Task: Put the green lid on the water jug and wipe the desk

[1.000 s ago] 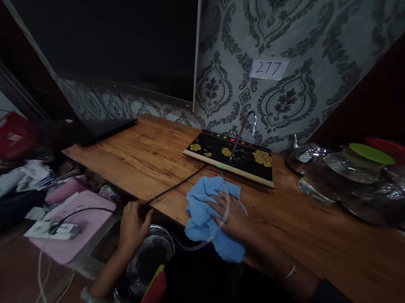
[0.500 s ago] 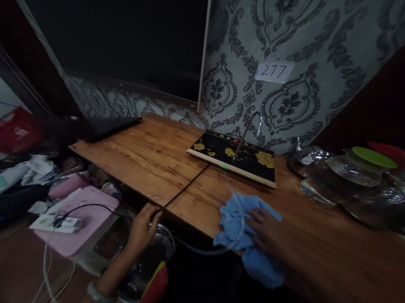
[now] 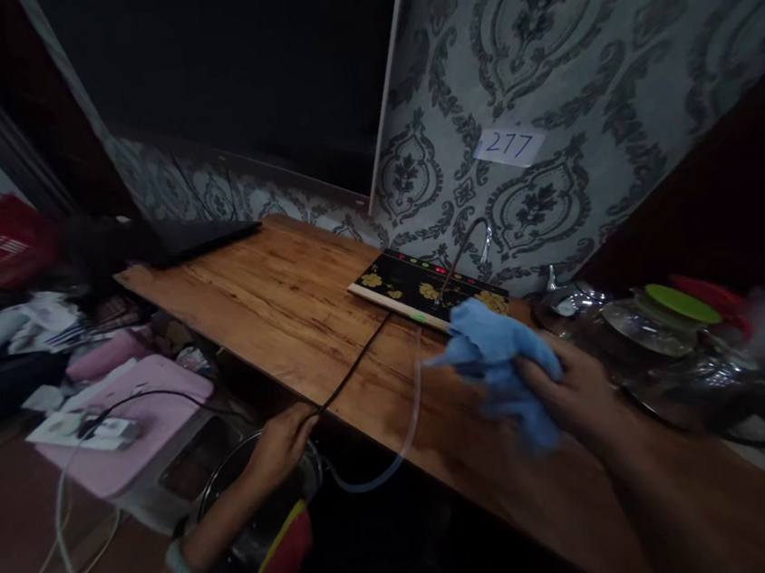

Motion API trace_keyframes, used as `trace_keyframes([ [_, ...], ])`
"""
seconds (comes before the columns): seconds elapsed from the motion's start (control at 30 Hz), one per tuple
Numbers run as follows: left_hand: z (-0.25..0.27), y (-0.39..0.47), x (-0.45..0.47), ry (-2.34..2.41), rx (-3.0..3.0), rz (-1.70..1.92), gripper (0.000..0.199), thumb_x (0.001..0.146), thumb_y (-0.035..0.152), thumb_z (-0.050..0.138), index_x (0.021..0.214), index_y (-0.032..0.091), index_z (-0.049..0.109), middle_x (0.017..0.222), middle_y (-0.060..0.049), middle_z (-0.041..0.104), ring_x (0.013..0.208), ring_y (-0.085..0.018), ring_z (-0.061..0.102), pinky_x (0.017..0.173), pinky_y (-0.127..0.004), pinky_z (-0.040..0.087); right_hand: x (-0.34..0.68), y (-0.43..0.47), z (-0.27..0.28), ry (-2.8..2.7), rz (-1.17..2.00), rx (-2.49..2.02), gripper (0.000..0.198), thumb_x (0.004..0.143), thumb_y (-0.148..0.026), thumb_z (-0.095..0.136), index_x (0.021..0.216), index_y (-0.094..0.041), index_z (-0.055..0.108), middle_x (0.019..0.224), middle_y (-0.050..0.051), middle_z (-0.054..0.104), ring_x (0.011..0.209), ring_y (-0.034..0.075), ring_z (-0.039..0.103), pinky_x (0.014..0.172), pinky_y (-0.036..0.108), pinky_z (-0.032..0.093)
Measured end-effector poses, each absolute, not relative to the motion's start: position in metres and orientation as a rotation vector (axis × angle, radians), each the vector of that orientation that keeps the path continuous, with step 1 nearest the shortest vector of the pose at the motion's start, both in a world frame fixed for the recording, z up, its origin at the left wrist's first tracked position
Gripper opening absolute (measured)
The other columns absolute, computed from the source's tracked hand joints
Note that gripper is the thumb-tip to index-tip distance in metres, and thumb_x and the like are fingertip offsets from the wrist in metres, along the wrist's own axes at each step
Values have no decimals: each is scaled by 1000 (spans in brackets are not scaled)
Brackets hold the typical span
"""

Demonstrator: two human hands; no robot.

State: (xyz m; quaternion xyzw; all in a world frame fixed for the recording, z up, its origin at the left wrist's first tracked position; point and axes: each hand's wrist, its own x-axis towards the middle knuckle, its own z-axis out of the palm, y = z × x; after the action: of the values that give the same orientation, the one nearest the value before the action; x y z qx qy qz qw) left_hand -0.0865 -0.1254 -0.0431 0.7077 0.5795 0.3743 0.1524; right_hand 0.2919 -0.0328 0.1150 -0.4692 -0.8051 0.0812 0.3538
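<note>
Over the front of the wooden tabletop [image 3: 254, 304], my right hand [image 3: 575, 389] is closed on a crumpled blue cloth [image 3: 503, 356], slightly blurred. The cloth covers the right front corner of a black panel with gold flowers [image 3: 407, 291], from which a curved metal spout [image 3: 465, 255] rises. At the table's front edge, my left hand [image 3: 282, 443] pinches a black cord [image 3: 354, 371] that runs to the panel. A clear tube [image 3: 417, 406] leaves the panel's front and loops down over the edge toward a round, shiny vessel [image 3: 234, 566] below my left arm.
A pink stool [image 3: 180, 381] with a white power strip [image 3: 97, 430] stands at the left. Glass and metal ware [image 3: 646, 323] with a green lid [image 3: 683, 303] crowds the right end. A black flat object [image 3: 206, 237] lies at the far left, below a large dark screen [image 3: 230, 75].
My right hand has lifted the blue cloth off the clear tube and moved it up and right, toward the panel. My left hand stays on the black cord, nearly in place.
</note>
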Motion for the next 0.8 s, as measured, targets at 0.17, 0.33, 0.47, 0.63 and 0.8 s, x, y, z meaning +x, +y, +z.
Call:
trace_keyframes([
  [0.17, -42, -126, -85, 1679, 2017, 1043, 28, 95, 33, 40, 82, 20, 62, 75, -3, 67, 69, -16, 66, 65, -25, 50, 171, 24, 117, -2262, 168, -950, 32, 87, -30, 49, 111, -18, 66, 111, 8, 66, 103, 24, 58, 93, 37, 44],
  [0.33, -40, -126, -84, 1680, 1986, 1022, 27, 94, 33, 40, 81, 20, 60, 75, -3, 67, 69, -17, 66, 65, -26, 50, 91, 52, 67, -2642, 100, -1284, 37, 92, -30, 51, 125, -14, 56, 118, 13, 63, 108, 26, 55, 94, 38, 41],
  [0.47, -43, -126, -87, 1660, 1966, 1035, 26, 94, 33, 41, 82, 21, 62, 77, -3, 69, 73, -17, 67, 67, -26, 51, 47, 16, 40, -2719, 75, -1286, 30, 92, -36, 52, 110, -15, 62, 115, 15, 62, 106, 29, 55, 90, 42, 42],
  [0.63, -53, -126, -91, 1688, 1967, 1045, 29, 93, 35, 44, 78, 21, 64, 71, -3, 70, 65, -17, 67, 62, -26, 51, 17, -22, 31, -2828, 106, -904, 34, 91, -44, 55, 114, -20, 58, 113, 11, 60, 106, 28, 53, 86, 40, 44],
  [0.8, -51, -128, -90, 1712, 1960, 1051, 28, 93, 35, 44, 80, 22, 65, 77, -4, 71, 71, -18, 68, 66, -27, 53, 28, 21, 32, -2907, 71, -732, 30, 94, -41, 55, 119, -23, 57, 114, 7, 59, 108, 24, 51, 87, 38, 44],
])
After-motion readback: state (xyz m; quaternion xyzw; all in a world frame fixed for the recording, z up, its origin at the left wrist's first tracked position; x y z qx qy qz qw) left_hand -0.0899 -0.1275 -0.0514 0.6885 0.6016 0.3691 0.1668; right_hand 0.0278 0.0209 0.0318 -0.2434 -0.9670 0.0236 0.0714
